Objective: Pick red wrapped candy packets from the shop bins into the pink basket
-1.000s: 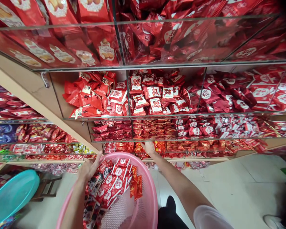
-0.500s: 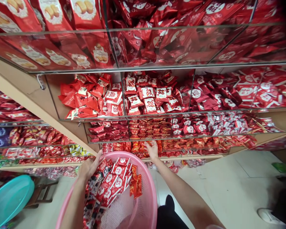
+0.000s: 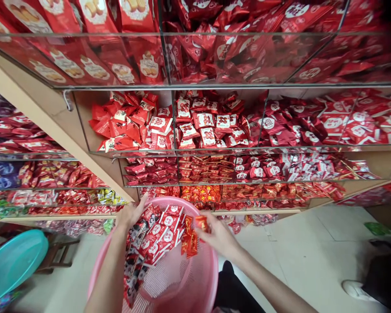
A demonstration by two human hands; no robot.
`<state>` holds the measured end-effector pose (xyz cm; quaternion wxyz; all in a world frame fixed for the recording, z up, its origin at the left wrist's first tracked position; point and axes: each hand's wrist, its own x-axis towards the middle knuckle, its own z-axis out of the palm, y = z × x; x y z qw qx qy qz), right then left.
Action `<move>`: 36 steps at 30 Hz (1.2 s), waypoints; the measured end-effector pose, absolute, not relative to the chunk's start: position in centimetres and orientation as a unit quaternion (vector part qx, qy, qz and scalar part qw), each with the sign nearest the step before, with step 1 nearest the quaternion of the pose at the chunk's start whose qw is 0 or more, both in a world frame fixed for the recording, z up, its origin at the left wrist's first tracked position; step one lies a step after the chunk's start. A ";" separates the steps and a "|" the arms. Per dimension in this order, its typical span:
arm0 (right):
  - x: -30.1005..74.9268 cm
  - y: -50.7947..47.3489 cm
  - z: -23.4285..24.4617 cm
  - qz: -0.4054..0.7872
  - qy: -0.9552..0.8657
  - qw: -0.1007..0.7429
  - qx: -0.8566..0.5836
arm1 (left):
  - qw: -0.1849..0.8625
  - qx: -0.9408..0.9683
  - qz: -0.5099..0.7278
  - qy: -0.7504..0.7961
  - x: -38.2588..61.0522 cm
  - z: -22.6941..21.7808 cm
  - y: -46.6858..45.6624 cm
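A pink mesh basket (image 3: 198, 278) sits in front of me, part filled with red and white snack packets (image 3: 159, 243). My left hand (image 3: 132, 214) grips the basket's far left rim. Over the basket's right side, my right hand (image 3: 217, 234) is closed on a small red packet (image 3: 202, 222). Orange-red packets (image 3: 189, 243) lie just below that hand. The low shelf of small red and gold packets (image 3: 208, 193) is right behind the basket.
Glass-fronted shelves (image 3: 215, 150) full of red packets rise ahead. More shelves of mixed sweets (image 3: 52, 182) stand to the left. A turquoise basin (image 3: 14, 261) sits at lower left. Another person's shoe (image 3: 355, 289) shows at lower right on the tiled floor.
My right hand has come back from the low shelf to above the basket, now holding a small red packet. The left hand stays on the rim.
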<state>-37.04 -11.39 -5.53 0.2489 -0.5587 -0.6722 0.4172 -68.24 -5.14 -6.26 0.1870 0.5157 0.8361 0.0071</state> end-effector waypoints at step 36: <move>-43.2 2.7 -19.0 0.167 -0.838 0.044 -0.518 | 0.181 0.512 -0.025 0.839 -72.5 -7.0 -8.9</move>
